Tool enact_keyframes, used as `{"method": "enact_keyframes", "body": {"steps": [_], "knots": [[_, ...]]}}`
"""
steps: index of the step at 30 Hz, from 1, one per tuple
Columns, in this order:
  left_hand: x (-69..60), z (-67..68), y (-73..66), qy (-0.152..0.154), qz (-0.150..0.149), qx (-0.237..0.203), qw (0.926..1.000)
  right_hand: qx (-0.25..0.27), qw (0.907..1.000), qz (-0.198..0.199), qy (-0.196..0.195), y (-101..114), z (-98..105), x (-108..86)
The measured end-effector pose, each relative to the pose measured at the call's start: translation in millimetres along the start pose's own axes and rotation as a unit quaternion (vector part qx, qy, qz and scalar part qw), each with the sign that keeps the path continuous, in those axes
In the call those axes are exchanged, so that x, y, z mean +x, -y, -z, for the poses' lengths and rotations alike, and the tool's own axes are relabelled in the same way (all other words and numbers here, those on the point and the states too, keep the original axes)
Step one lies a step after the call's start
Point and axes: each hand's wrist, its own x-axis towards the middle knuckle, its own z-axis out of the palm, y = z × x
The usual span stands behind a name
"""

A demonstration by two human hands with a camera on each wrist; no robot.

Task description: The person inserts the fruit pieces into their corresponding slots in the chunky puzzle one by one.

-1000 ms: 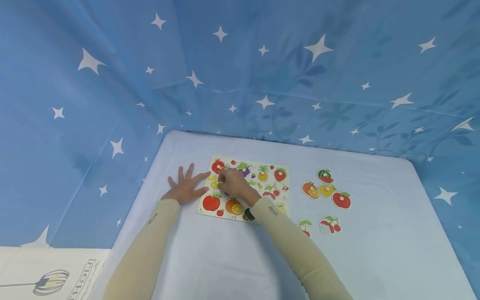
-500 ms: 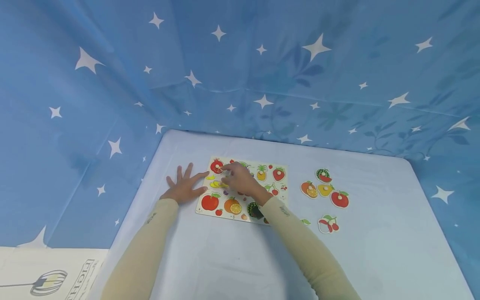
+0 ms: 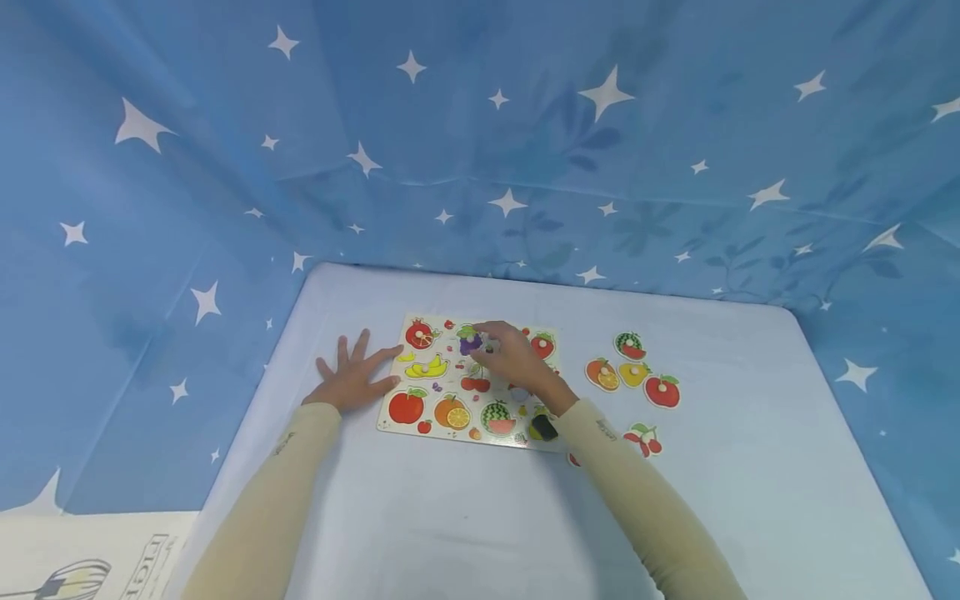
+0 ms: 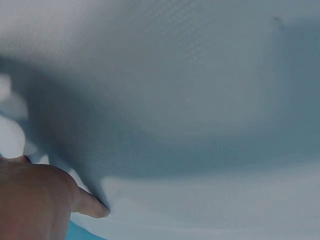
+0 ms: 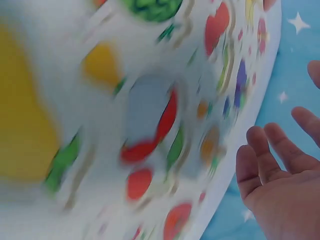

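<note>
On the table lies a white fruit puzzle board (image 3: 455,398), with bananas (image 3: 426,367) printed or set at its left. My left hand (image 3: 351,377) rests beside it, fingers spread, with thumb and index tips at its left edge; part of that hand (image 4: 45,200) shows against white cloth in the left wrist view. Over the board's upper right part, between the knobbed grapes (image 3: 470,342) and strawberry (image 3: 542,345), hovers my right hand (image 3: 513,358). Its fingers are relaxed and hold nothing visible; the right wrist view shows this hand (image 5: 285,185) above the blurred board.
Right of the board lie loose fruit pieces: watermelon (image 3: 629,345), orange (image 3: 602,375), pear (image 3: 633,373), apple (image 3: 662,391) and cherries (image 3: 643,439). Another piece (image 3: 573,460) is mostly covered by the right sleeve. A blue star-patterned curtain (image 3: 450,150) hangs behind the white-covered table (image 3: 465,533).
My right hand has moved rightward across the board, off the bananas and past the grapes, and its fingers have loosened. The left hand keeps its place while the head view has shifted slightly.
</note>
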Motion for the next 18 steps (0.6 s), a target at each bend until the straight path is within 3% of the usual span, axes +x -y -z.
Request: {"method": "enact_keyframes", "body": {"steps": [7,18], "knots": [[-2.2,0.8,1.0,0.001,0.001,0.0,1.0,0.001,0.9993,-0.013,-0.035,-23,31,-31.7],[-3.6,2.8,-5.5,0.003,-0.004,0.006,1.0,-0.03,0.9925,-0.085,-0.082,-58,69,-89.9]]}}
